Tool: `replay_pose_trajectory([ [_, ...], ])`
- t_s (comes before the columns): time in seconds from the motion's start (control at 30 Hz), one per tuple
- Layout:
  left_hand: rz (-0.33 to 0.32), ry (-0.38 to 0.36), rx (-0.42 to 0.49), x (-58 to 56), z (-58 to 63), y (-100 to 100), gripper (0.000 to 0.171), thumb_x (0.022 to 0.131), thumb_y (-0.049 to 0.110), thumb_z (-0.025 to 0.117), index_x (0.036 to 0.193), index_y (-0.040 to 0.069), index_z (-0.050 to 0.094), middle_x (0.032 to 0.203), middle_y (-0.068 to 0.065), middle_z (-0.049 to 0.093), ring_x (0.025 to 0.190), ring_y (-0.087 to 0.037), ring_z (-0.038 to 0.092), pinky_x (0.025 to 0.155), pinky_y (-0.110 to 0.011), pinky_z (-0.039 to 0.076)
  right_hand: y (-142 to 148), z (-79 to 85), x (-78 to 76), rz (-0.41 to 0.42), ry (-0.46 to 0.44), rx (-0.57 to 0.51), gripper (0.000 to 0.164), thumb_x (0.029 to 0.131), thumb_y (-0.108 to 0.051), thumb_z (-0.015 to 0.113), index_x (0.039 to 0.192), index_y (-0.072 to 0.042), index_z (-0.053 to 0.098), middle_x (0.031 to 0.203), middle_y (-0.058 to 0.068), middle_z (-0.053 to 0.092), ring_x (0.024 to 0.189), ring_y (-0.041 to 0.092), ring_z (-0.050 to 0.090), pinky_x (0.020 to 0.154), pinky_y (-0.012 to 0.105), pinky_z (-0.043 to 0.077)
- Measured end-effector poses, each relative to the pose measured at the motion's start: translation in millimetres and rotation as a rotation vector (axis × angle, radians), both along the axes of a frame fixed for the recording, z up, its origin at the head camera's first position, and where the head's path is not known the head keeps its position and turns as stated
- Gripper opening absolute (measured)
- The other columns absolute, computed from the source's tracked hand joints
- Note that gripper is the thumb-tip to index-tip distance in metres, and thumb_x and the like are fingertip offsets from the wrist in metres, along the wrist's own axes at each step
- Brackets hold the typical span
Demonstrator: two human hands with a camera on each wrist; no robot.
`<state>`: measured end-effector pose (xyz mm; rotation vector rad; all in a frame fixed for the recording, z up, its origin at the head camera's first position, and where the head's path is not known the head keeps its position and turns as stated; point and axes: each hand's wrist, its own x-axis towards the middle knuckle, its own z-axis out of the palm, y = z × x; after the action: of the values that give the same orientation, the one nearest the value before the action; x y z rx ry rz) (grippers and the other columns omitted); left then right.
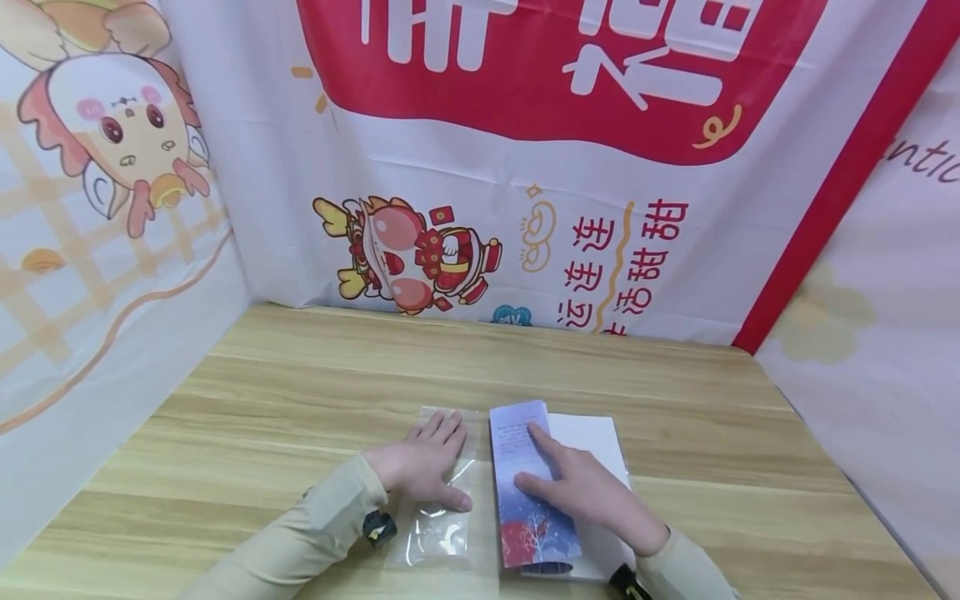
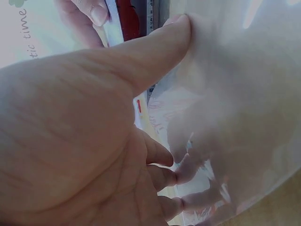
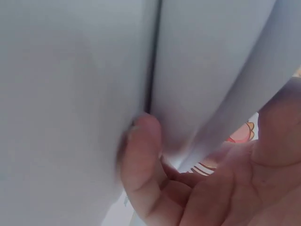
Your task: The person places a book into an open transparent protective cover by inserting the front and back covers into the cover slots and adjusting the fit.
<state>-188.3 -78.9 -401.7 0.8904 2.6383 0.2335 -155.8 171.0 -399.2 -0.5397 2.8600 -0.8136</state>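
Note:
A clear plastic sleeve (image 1: 438, 537) lies on the table, left of a book. My left hand (image 1: 423, 467) rests on it with spread, straight fingers. In the left wrist view the same hand (image 2: 80, 136) shows its palm beside the shiny film. The book has a blue-purple cover (image 1: 521, 467) with a snowy tree and a red patch, partly lifted over a white page (image 1: 588, 437). My right hand (image 1: 592, 492) grips the cover, thumb and index finger on its printed face. In the right wrist view a finger (image 3: 141, 160) curls against the white sheets; other fingertips are partly hidden.
The wooden table (image 1: 300, 375) reaches back to a printed cloth (image 1: 450, 150) that hangs behind it. Further patterned cloths hang at the left (image 1: 97, 250) and right (image 1: 862, 250) sides.

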Motion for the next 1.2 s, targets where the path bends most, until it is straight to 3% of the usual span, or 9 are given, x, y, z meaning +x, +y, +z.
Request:
replay_pose_trajectory([
  [0.1, 0.002, -0.003, 0.003, 0.6, 0.3, -0.3, 0.106, 0.079, 0.065, 0.060, 0.148, -0.005, 0.018, 0.154, -0.022, 0.003, 0.140, -0.041, 0.001, 0.110, -0.050, 0.006, -0.4, 2.9, -1.0, 0.016, -0.021, 0.009, 0.080, 0.087, -0.052, 0.061, 0.145, -0.003, 0.035, 0.130, 0.022, 0.052, 0.113, 0.029, 0.055, 0.096, 0.044, 0.040],
  [0.33, -0.009, 0.004, 0.014, 0.5, 0.6, -0.9, 0.107, 0.079, 0.066, 0.059, 0.148, -0.005, 0.017, 0.154, -0.023, 0.003, 0.140, -0.041, 0.001, 0.110, -0.050, 0.007, -5.6, 10.8, -0.2, 0.017, -0.070, 0.046, 0.067, 0.092, -0.033, 0.055, 0.146, -0.002, 0.032, 0.132, 0.022, 0.050, 0.105, 0.022, 0.056, 0.095, 0.041, 0.041],
  [0.53, -0.007, 0.005, 0.008, 0.8, 0.6, -0.7, 0.107, 0.079, 0.065, 0.060, 0.148, -0.004, 0.017, 0.154, -0.022, 0.003, 0.140, -0.041, 0.001, 0.110, -0.050, 0.007, -6.7, 15.1, -0.1, 0.052, -0.134, 0.045, 0.067, 0.091, -0.025, 0.052, 0.148, -0.001, 0.026, 0.097, 0.018, 0.059, 0.072, 0.017, 0.054, 0.073, 0.035, 0.046],
  [0.6, -0.007, 0.003, 0.005, 1.0, 0.7, -0.6, 0.107, 0.079, 0.065, 0.059, 0.148, -0.004, 0.017, 0.154, -0.022, 0.003, 0.140, -0.041, 0.001, 0.110, -0.050, 0.006, -6.4, 15.4, 0.1, 0.063, -0.164, 0.036, 0.068, 0.091, -0.024, 0.052, 0.149, -0.002, 0.024, 0.081, 0.014, 0.057, 0.059, 0.016, 0.051, 0.061, 0.034, 0.048],
  [0.77, -0.007, 0.005, 0.000, 1.4, 1.4, -0.5, 0.106, 0.080, 0.065, 0.059, 0.148, -0.004, 0.018, 0.154, -0.022, 0.003, 0.140, -0.041, 0.001, 0.110, -0.050, 0.006, -6.6, 16.6, 0.5, 0.089, -0.223, 0.011, 0.070, 0.091, -0.022, 0.052, 0.150, -0.004, 0.021, 0.065, 0.006, 0.049, 0.042, 0.011, 0.044, 0.041, 0.030, 0.043],
  [0.97, -0.001, -0.001, 0.003, 2.7, 2.5, -0.2, 0.106, 0.080, 0.065, 0.060, 0.148, -0.004, 0.018, 0.154, -0.021, 0.003, 0.140, -0.041, 0.001, 0.110, -0.050, 0.007, -6.5, 16.1, -1.0, 0.102, -0.249, -0.007, 0.073, 0.092, -0.026, 0.057, 0.151, -0.004, 0.019, 0.067, 0.008, 0.049, 0.041, 0.010, 0.045, 0.040, 0.031, 0.044],
  [1.1, 0.003, 0.003, 0.008, 3.2, 2.6, -0.1, 0.106, 0.079, 0.065, 0.060, 0.148, -0.004, 0.019, 0.154, -0.021, 0.003, 0.140, -0.041, 0.001, 0.110, -0.050, 0.007, -8.2, 15.1, -1.7, 0.082, -0.243, -0.006, 0.074, 0.092, -0.029, 0.060, 0.151, -0.005, 0.021, 0.089, 0.021, 0.057, 0.042, 0.013, 0.046, 0.039, 0.032, 0.045],
  [1.2, 0.006, 0.003, 0.008, 3.2, 2.3, -0.2, 0.106, 0.079, 0.065, 0.060, 0.148, -0.004, 0.019, 0.154, -0.022, 0.004, 0.140, -0.041, 0.001, 0.110, -0.050, 0.007, -10.3, 15.1, -1.4, 0.065, -0.237, 0.005, 0.075, 0.091, -0.030, 0.061, 0.150, -0.005, 0.023, 0.097, 0.020, 0.056, 0.044, 0.014, 0.047, 0.040, 0.032, 0.045],
])
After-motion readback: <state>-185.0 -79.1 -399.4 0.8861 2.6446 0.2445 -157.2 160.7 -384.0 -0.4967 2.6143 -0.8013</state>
